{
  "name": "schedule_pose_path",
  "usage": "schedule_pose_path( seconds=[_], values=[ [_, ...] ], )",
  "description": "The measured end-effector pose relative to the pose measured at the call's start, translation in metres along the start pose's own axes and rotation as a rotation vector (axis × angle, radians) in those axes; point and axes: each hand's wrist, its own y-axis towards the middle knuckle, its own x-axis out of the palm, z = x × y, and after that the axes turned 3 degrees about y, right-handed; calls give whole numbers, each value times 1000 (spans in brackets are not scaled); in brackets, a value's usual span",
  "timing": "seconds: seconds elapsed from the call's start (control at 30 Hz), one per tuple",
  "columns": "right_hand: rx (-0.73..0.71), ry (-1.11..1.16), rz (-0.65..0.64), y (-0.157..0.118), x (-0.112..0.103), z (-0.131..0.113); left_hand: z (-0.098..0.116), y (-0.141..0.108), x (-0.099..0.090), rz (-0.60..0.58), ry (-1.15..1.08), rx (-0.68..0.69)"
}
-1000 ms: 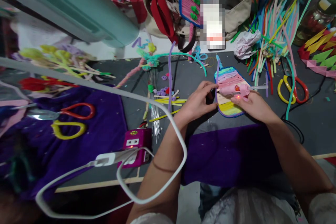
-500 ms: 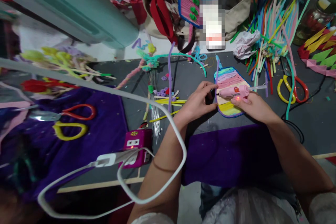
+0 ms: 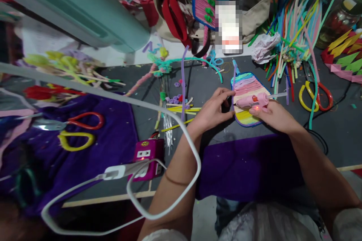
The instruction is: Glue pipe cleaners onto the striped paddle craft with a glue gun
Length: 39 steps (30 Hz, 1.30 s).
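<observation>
Left hand [image 3: 212, 110], fingers curled, pinching the left edge of the striped pipe-cleaner panel [image 3: 245, 94]; right hand [image 3: 270, 115] closed around the pink glue gun [image 3: 252, 100], which lies across the panel's middle with its nozzle toward the left hand. The panel rests flat on the dark tabletop [image 3: 333, 135], between and just beyond both hands. Scissors [image 3: 314, 96] with yellow and red handles lie to the right; a magenta power strip [image 3: 146, 158] sits nearer left.

dark grey floor [image 3: 339, 135] beneath purple cloth [image 3: 249, 165].
</observation>
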Motion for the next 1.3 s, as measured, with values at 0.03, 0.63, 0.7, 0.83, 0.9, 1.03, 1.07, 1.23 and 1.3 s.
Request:
schedule_pose_path(
  seconds=[0.03, 0.63, 0.7, 0.83, 0.9, 1.03, 1.07, 1.23, 1.3],
  values=[
    [6, 1, -2, 0, 0, -1, 0, 0, 0, 3, 1, 0],
    [20, -43, 5, -5, -2, -8, -2, 0, 1, 14, 3, 5],
    [13, -33, 2, -5, -2, -7, -2, 0, 1, 12, 4, 7],
    [15, -33, 5, -5, -2, -6, -2, 0, 2, 7, 4, 4],
    [16, -41, 6, -5, -3, -5, -2, 0, 2, 11, 7, 5],
    [15, -46, 5, -4, -3, -4, -1, 0, 1, 8, 13, 4],
    [23, -50, 2, -4, -3, -4, -1, 0, 1, 6, 13, 3],
    [54, -38, -14, -6, -4, -5, -1, 0, 1, 7, 15, 5],
    [45, -36, -15, -7, -4, -5, -1, 0, 1, 5, 16, 5]
  ],
)
